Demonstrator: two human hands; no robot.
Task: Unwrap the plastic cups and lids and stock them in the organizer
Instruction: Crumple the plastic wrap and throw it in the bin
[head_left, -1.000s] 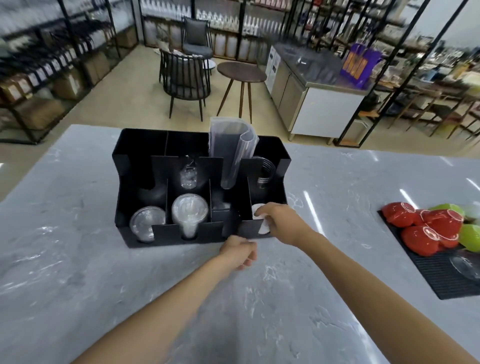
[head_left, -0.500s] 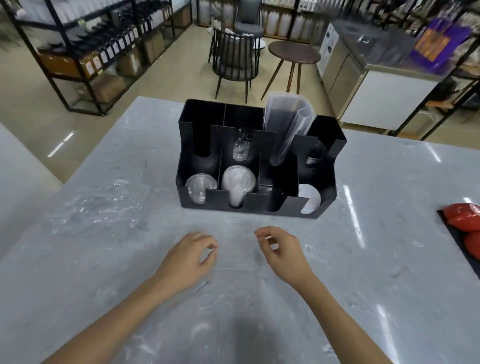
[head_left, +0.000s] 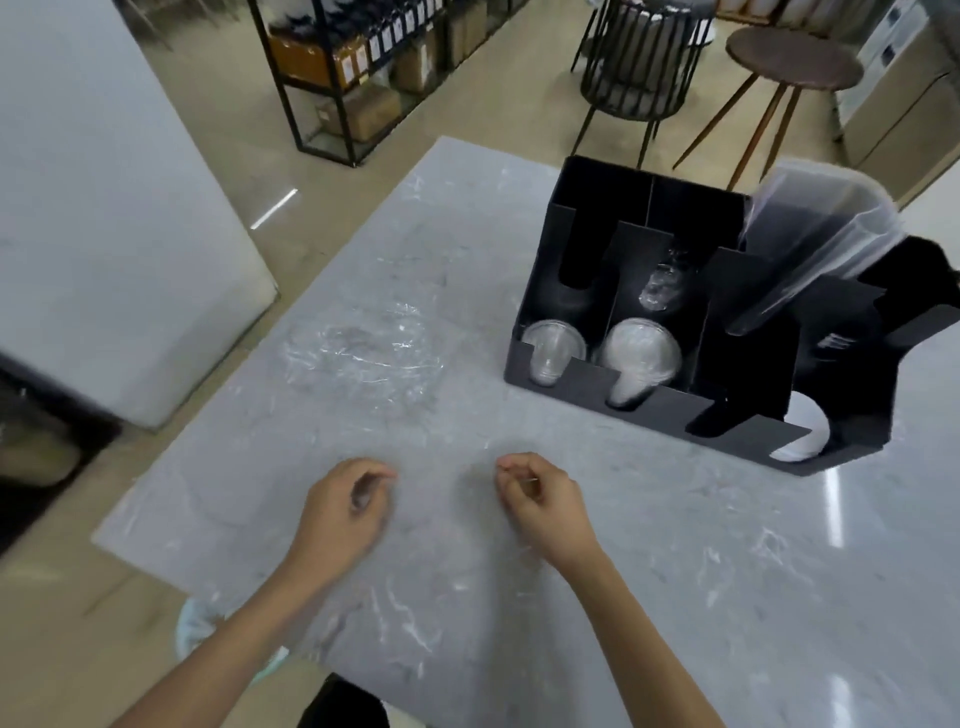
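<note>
1. Left hand (head_left: 340, 514): fingers curled loosely, empty, over the surface (head_left: 675, 571).
2. Right hand (head_left: 548, 506): fingers curled, empty.
3. Organizer (head_left: 737, 431): beyond the right fingers, apart, holding cups (head_left: 641, 358).
4. Plastic wrap (head_left: 363, 353): beyond the left fingers, apart.

Illumination is even, overhead and moderately dim. White streak glare marks the grey marbled stone surface (head_left: 571, 597) at 3 o'clock. The black compartmented plastic organizer (head_left: 737, 431) is motion-blurred. Wide-angle distortion bends the edges; the background is soft.
</note>
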